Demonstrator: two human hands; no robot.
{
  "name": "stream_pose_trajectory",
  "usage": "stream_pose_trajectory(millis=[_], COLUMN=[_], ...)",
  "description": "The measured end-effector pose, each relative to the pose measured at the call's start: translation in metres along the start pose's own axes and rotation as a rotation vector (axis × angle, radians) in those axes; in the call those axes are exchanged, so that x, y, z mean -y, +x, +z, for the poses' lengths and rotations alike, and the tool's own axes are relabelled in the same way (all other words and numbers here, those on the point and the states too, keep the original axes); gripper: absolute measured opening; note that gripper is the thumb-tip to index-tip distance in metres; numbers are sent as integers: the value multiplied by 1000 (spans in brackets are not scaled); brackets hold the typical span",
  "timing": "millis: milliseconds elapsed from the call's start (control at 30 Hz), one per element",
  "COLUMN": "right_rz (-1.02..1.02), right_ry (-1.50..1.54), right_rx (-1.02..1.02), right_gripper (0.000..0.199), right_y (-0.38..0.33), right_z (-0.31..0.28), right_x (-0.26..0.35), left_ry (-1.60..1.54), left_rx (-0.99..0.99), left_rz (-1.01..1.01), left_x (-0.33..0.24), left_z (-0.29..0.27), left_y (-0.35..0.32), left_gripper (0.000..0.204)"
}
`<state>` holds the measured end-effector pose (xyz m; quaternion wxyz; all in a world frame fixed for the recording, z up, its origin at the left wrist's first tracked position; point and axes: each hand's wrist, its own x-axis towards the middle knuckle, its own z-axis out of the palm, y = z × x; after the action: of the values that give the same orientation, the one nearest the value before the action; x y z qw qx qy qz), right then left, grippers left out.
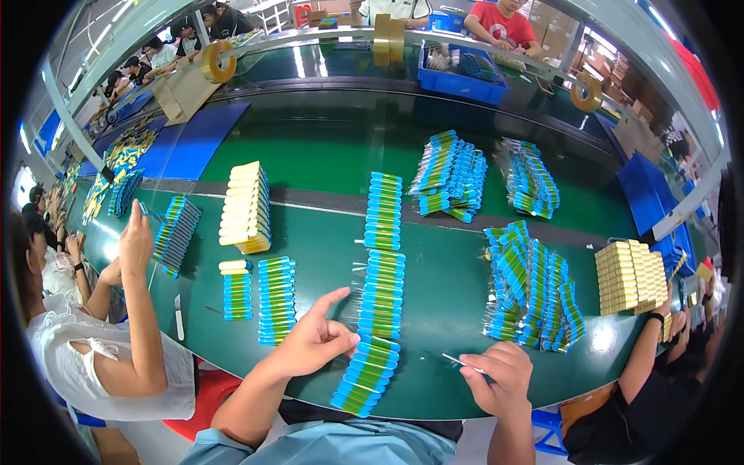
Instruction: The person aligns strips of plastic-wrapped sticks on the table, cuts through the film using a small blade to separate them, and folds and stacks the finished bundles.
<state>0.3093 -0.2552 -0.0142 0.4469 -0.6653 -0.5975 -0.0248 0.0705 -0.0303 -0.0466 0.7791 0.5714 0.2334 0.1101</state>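
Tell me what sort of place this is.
Likely a factory assembly or packing line: a long green worktop, rows of matching blue-and-green pieces, and people working along both sides.

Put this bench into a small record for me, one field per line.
Left hand: open beside the long blue-and-green row; contact unclear
Right hand: holding a thin pale tool
Left of row: shorter rows, tall yellow stack, white-handled knife
Right of row: blue-and-green piles, broad yellow stack
Surface: green worktable
Neighbours: workers at both sides
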Motion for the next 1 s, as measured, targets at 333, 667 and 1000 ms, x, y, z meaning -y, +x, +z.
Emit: stream_pose_trajectory(millis=[333, 667, 1000], right_rz=[-51, -126, -85], right_ry=[65, 126, 173], right_rx=[307, 99, 176], right_gripper=[11, 18, 27], right_y=[55, 44, 42], right_z=[-4, 16, 30], right_x=[-13, -40, -57], left_ry=[-15, 318, -32], left_rx=[30, 265, 235], left_rz=[-132, 260, 227], left_x=[-11, -42, -15], left_z=[13, 8, -3], left_y=[-12, 36, 53], left_gripper=[96, 69, 57])
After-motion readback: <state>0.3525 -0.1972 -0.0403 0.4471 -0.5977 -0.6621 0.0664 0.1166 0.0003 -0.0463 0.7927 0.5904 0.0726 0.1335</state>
